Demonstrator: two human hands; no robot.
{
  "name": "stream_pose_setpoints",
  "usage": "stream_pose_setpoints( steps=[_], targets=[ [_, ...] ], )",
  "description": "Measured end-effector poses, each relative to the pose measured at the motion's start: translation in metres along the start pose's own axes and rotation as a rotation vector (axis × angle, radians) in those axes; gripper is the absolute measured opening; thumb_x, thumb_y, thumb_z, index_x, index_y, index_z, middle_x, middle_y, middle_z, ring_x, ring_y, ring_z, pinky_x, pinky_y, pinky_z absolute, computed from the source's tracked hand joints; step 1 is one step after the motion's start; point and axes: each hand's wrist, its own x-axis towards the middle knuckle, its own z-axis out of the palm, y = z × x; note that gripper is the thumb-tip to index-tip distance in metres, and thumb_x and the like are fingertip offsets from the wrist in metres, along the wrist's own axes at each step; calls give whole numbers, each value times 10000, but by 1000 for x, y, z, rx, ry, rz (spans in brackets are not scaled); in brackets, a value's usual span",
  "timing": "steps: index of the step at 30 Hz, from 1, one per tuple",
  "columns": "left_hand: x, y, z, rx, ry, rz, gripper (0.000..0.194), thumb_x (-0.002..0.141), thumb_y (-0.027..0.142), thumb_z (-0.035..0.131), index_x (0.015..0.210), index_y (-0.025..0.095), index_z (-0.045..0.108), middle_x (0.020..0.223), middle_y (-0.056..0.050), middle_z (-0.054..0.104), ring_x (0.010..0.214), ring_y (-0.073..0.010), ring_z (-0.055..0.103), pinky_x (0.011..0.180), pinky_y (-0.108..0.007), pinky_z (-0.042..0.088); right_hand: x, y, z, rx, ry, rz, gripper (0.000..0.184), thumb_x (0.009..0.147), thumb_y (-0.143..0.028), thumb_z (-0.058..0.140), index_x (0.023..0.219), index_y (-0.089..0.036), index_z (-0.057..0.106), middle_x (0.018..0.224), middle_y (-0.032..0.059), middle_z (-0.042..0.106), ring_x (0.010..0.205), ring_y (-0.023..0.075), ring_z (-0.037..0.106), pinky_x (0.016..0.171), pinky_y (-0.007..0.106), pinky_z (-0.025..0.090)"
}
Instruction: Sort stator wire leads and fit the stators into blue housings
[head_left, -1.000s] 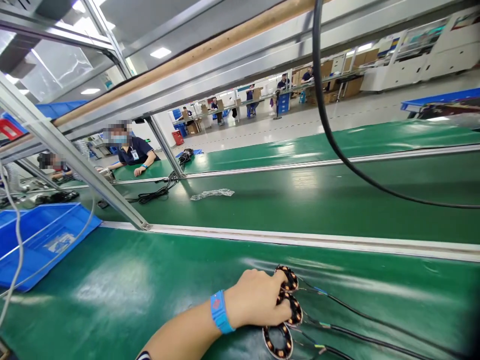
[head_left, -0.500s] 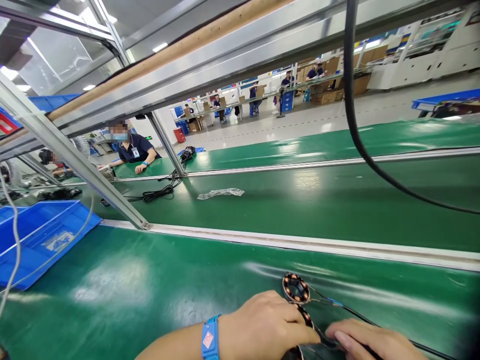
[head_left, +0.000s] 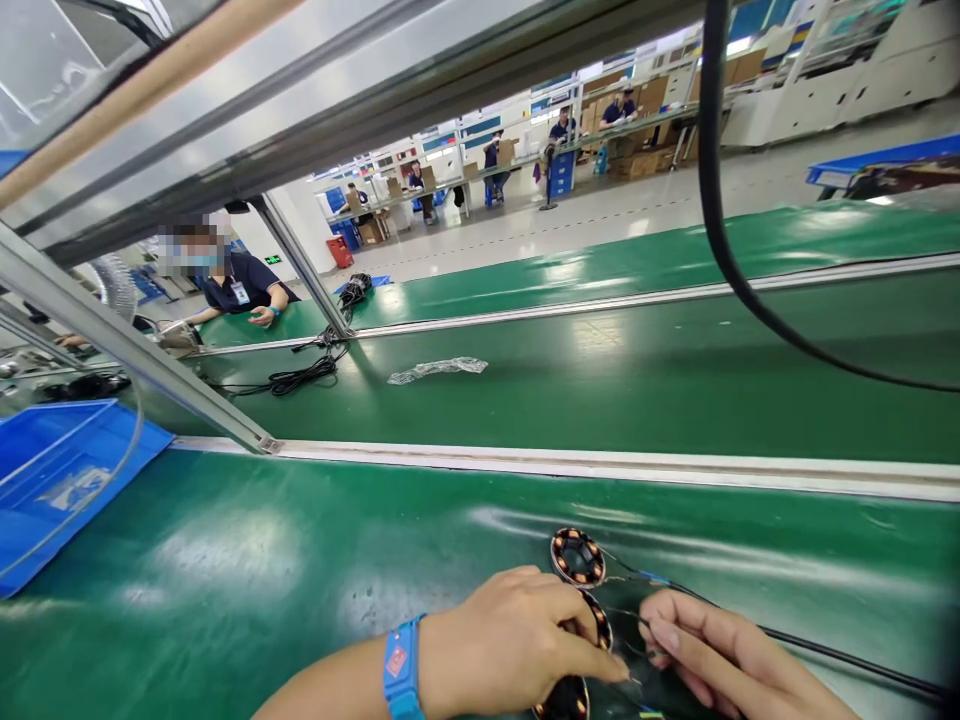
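Observation:
Reaching in from the bottom, my left hand (head_left: 510, 640), with a blue wrist strap (head_left: 405, 665), is curled over a copper-wound motor stator (head_left: 600, 622) and grips it; its palm hides much of the ring. To its right, my right hand (head_left: 712, 645) pinches a thin dark wire (head_left: 634, 617) that runs from that stator. Just beyond my left hand lies another ring stator (head_left: 577, 557), its leads joining a black cable (head_left: 825, 652). A third stator (head_left: 562, 700) shows partly beneath my left hand at the bottom edge.
A blue bin (head_left: 90, 520) stands at the left on the green bench mat (head_left: 225, 560). Past a white rail (head_left: 525, 465) lie a clear plastic strip (head_left: 439, 370) and coiled black cables (head_left: 304, 375). A thick black cable (head_left: 720, 230) hangs at the right. A co-worker (head_left: 240, 285) sits across.
My right hand has risen slightly, drawing the thin wire away from the cable. My left hand has shifted a little left, and more of the stators shows. The view has tilted slightly.

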Motion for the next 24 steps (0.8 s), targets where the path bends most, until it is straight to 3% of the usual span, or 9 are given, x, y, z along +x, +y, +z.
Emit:
stream_pose_setpoints(
  steps=[6, 9, 12, 14, 17, 22, 24],
  targets=[
    [-3, 8, 0, -5, -36, -114, 280, 1007, 238, 557, 1249, 354, 639, 1036, 43, 608, 839, -119, 539, 713, -285, 386, -3, -9, 1, -6, 1, -55, 535, 935, -690, 535, 797, -176, 597, 796, 29, 556, 768, 162, 503, 733, 260, 434],
    [-3, 10, 1, -26, -26, -120, 271, 1008, 230, 549, 1225, 349, 659, 1031, 40, 609, 825, -118, 537, 696, -288, 388, -4, -11, -1, -26, -5, -42, 549, 927, -700, 538, 775, -181, 631, 751, 26, 567, 687, 147, 488, 663, 256, 436],
    [-1, 9, 0, -44, -22, -106, 253, 986, 223, 584, 1197, 327, 678, 1058, 39, 625, 860, -115, 570, 742, -285, 433, -6, -8, -3, -14, -21, -12, 588, 874, -758, 557, 894, -196, 726, 746, 51, 642, 644, 163, 548, 619, 266, 488],
    [-1, 7, -1, -53, -20, -85, 257, 975, 211, 594, 1201, 301, 675, 1076, 31, 641, 904, -119, 599, 790, -283, 458, -10, -2, -6, -31, -11, -27, 595, 861, -748, 583, 1042, -208, 757, 893, 93, 718, 820, 230, 671, 776, 318, 578],
    [0, 6, -6, -97, 58, -63, 262, 988, 184, 549, 1214, 266, 655, 1093, 18, 667, 952, -122, 624, 843, -262, 478, -20, 2, -16, -130, 95, -74, 540, 884, -657, 629, 1210, -239, 734, 1179, 107, 718, 1132, 286, 672, 1027, 370, 546],
    [6, -2, -21, -94, 269, -106, 241, 1024, 171, 510, 1226, 235, 625, 1143, -1, 689, 1032, -132, 618, 927, -248, 483, -36, -44, -28, -382, 378, -297, 346, 983, -504, 574, 1127, -241, 748, 1161, 72, 731, 1077, 231, 689, 980, 310, 542],
    [12, -13, -23, -7, 278, -87, 241, 1015, 182, 546, 1242, 223, 615, 1179, -15, 681, 1062, -147, 615, 953, -272, 477, -26, -63, -31, -444, 376, -391, 316, 1023, -435, 528, 1126, -221, 736, 1141, 54, 736, 1066, 205, 685, 966, 298, 517]
  ],
)
